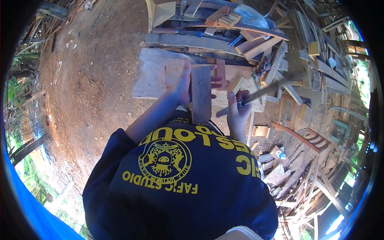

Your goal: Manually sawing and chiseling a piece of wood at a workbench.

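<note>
My left hand (185, 86) grips a brown wooden block (201, 96) in front of my chest. Its thumb points up on the near-left side, while the fingertips come out past the block's right edge; dark pencil-like marks show on the wood. In my right hand (239, 114) is a long, narrow dark bar (268, 90), slanting up to the right. Its far end is blurred, so I cannot tell its kind. Beneath both hands lies a pale wooden work surface (150, 76) with flat boards on it, and a small light wood piece (236, 85) sits beside the right hand.
Beyond the work surface are stacked planks (200, 42), offcuts (228, 19) and a clear plastic bag (251, 16). A reddish wooden frame (300, 136) and scrap wood (294, 172) lie to the right. Brown dirt floor (88, 80) with shavings stretches along the left.
</note>
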### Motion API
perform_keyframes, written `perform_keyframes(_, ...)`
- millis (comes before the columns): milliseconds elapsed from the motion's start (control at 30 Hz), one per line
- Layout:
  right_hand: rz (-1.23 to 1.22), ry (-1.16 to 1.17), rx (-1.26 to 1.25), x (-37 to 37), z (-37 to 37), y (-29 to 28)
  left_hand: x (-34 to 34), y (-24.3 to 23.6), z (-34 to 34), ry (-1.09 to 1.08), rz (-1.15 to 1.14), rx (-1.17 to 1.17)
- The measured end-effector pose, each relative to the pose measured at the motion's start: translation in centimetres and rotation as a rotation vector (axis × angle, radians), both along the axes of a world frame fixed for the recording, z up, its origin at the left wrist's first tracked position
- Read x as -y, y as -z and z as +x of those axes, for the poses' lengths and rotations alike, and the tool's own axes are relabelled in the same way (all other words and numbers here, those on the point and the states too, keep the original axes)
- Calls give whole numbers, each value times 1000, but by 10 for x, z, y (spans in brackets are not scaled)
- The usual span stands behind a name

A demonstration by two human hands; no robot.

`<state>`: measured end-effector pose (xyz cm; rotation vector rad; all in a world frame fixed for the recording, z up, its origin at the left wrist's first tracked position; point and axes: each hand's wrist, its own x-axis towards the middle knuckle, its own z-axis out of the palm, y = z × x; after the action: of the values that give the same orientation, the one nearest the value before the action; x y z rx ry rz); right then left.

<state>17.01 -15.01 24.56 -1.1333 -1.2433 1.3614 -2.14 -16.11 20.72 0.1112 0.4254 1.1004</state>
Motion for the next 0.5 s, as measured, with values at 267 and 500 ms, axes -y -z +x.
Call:
perform_keyframes(267, 21, -275, 600, -4, -44, 11, -7, 20, 5, -58, 29, -390)
perform_keyframes(500, 123, -61, 149, -9, -66, 34, -18, 12, -13, -178, -268, -307)
